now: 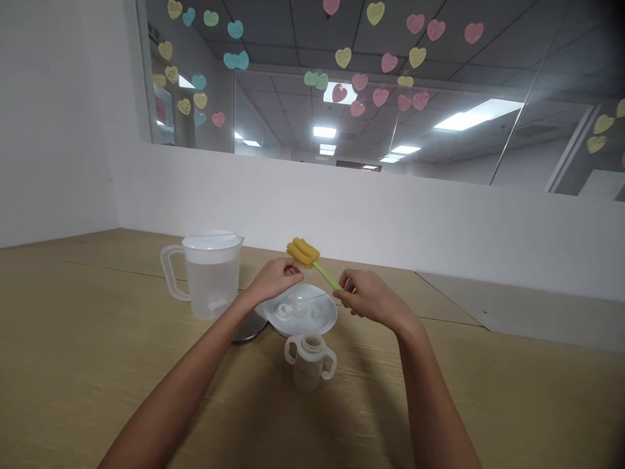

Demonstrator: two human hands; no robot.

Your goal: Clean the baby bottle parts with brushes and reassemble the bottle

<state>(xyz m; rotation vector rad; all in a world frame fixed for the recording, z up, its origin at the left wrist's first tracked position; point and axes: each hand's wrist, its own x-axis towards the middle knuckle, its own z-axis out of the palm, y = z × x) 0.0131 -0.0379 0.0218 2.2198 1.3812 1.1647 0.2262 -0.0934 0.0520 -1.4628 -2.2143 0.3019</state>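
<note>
"Nearest?"

"At six o'clock from the white bowl point(325, 324), a two-handled bottle point(307, 373). Stands upright on the table point(146, 391), open-topped, turned with handles toward nine and three, perhaps for a hold from either side."

"Next?"

"Between eight and nine, a round grey disc point(252, 326), partly hidden behind the left arm point(200, 368). Then the bowl itself, holding small white and clear pieces point(283, 311), probably gathered against getting lost."

"And the hands?"

"Right hand point(368, 296), between two and three: closed round the green handle point(326, 274) of a sponge brush point(303, 251). Seems gripped well back to keep the yellow sponge free, up at twelve. Left hand point(273, 280), at eleven: thumb and fingertips drawn close, just beside the sponge. Cannot tell whether pinching anything."

"Farther off?"

"Between nine and ten, a lidded pitcher point(213, 280), with handle toward nine. Seems set aside for elbow room. Beyond, at twelve, a white wall point(312, 195), and above, a window point(283, 111) dotted with heart-shaped notes point(375, 13)."
</note>
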